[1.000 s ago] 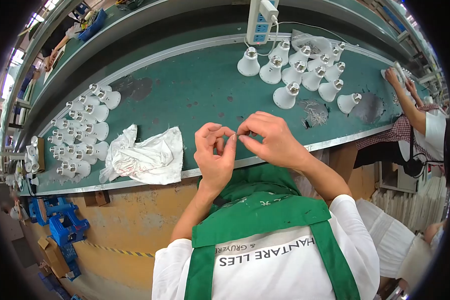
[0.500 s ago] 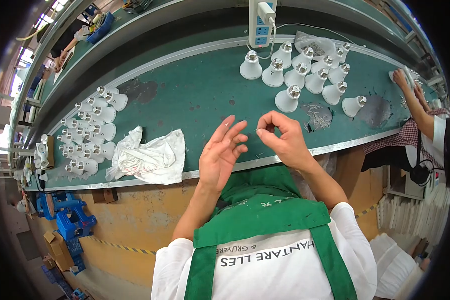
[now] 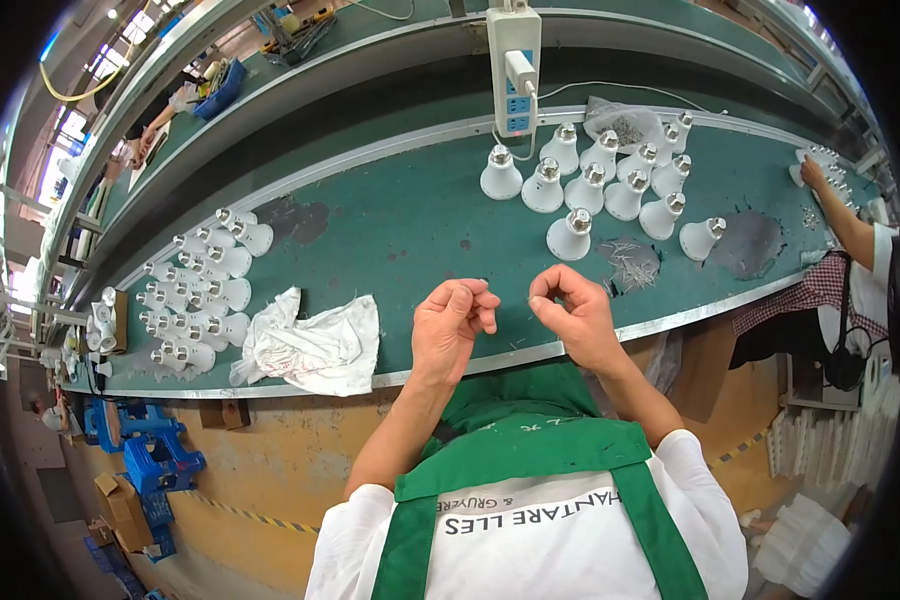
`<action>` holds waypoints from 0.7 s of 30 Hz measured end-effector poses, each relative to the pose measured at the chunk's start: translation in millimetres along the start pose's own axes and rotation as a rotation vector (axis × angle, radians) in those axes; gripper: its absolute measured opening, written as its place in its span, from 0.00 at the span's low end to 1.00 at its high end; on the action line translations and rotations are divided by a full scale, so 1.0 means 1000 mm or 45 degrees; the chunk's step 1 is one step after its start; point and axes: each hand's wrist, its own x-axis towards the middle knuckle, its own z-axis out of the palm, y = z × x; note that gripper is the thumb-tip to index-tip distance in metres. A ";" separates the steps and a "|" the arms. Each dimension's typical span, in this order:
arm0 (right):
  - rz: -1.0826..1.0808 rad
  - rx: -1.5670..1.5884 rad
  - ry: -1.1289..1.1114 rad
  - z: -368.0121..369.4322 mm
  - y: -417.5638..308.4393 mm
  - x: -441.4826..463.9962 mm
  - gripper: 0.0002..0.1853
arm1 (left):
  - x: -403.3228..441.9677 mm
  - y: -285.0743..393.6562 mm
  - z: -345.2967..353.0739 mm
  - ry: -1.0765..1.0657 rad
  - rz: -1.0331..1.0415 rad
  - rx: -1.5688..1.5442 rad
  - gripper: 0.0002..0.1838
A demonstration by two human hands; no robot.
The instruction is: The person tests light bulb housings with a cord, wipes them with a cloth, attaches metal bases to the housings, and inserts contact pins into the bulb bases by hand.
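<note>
My left hand (image 3: 452,328) is above the green bench, its fingers curled and the thumb pressed against them. Whatever it pinches is too small to make out. To its right, my right hand (image 3: 577,315) has thumb and forefinger pinched together, apart from the left hand. A tiny thin thing may be at its fingertips, but I cannot name it. Beyond the right hand stands a white LED bulb (image 3: 570,237) with its metal cap up. A heap of thin metal pins (image 3: 632,266) lies on the bench nearby. A crumpled white cloth (image 3: 315,343) lies left of my left hand.
Several white bulbs (image 3: 210,290) lie in rows at the left; more stand at the back right. A plastic bag (image 3: 625,125) of small metal parts and a power strip (image 3: 513,75) are at the back. A co-worker's arm (image 3: 842,212) reaches in at the right.
My left hand's fingers have gone from spread to curled, with the thumb against them. My right hand stays pinched. The view has tilted, so the bench appears lower.
</note>
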 end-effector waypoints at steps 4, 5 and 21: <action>-0.027 0.018 0.030 -0.003 0.000 -0.004 0.02 | 0.004 0.006 0.004 0.024 0.000 -0.066 0.10; -0.031 0.027 0.027 -0.003 0.004 -0.004 0.02 | 0.009 0.007 0.005 -0.035 -0.026 -0.128 0.11; -0.111 0.054 0.002 -0.011 0.003 -0.019 0.04 | 0.009 -0.010 0.007 -0.111 -0.176 0.123 0.19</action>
